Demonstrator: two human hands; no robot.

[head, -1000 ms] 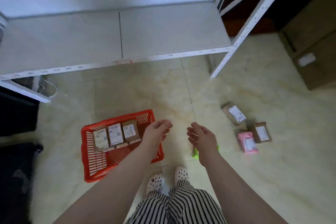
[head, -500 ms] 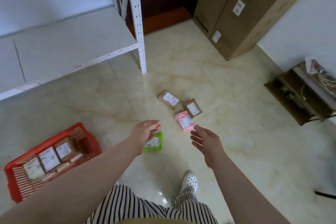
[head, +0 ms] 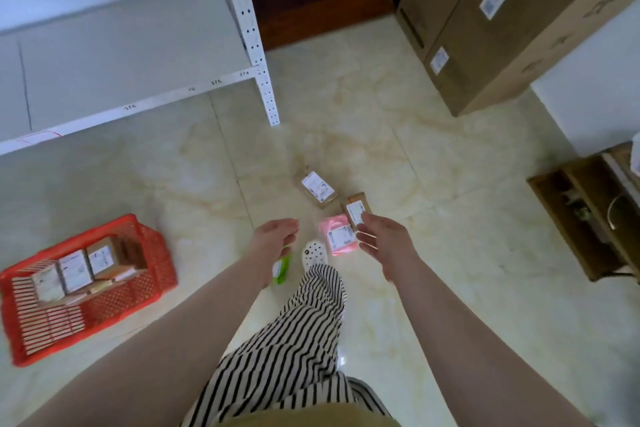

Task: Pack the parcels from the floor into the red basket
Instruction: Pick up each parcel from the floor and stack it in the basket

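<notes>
Now, nearest: striped trouser leg (head: 298,329) and white perforated clog (head: 313,251) stepping between both arms.
Left hand (head: 275,236): grip open, empty, fingers curled down; green flat parcel (head: 281,267) lies just beneath and nearer, partly hidden by the wrist.
Right hand (head: 384,243): grip open, empty, palm turned inward; pink soft mailer (head: 338,236) just left of it, long axis running near to far.
Beyond: small brown box (head: 356,210) touching the mailer's far corner, at the right fingertips; larger brown carton (head: 317,187) farther.
Red plastic basket (head: 131,236): well left, partly filled.
Obstacle: likely the clog beside the green parcel.

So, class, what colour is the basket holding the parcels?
Red basket, clearest in the head view.
</notes>
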